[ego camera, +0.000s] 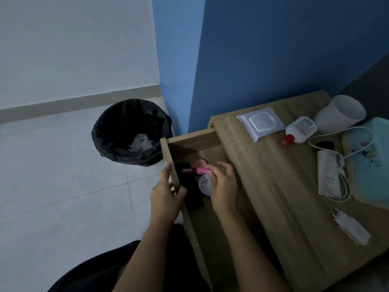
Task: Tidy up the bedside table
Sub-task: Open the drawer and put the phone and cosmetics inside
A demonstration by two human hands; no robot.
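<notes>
The wooden bedside table (280, 186) stands at the right with its drawer (168, 157) pulled out. My left hand (166, 190) grips the drawer's front panel. My right hand (223, 184) is inside the drawer, shut on a pink bottle (197, 170) with a dark cap that lies sideways. Under it in the drawer sit a round white tin (204, 183), a pink round item (200, 163) and a flat black object (193, 199). On the tabletop lie a wipes pack (260, 123), a white bottle with a red cap (299, 130), a white cup (341, 114) and a white tube (328, 173).
A black-lined bin (130, 131) with crumpled paper stands on the tiled floor left of the drawer. A white cable (345, 157), a white charger plug (351, 228), a small black item (325, 145) and a teal box (368, 161) occupy the table's right side. Blue wall behind.
</notes>
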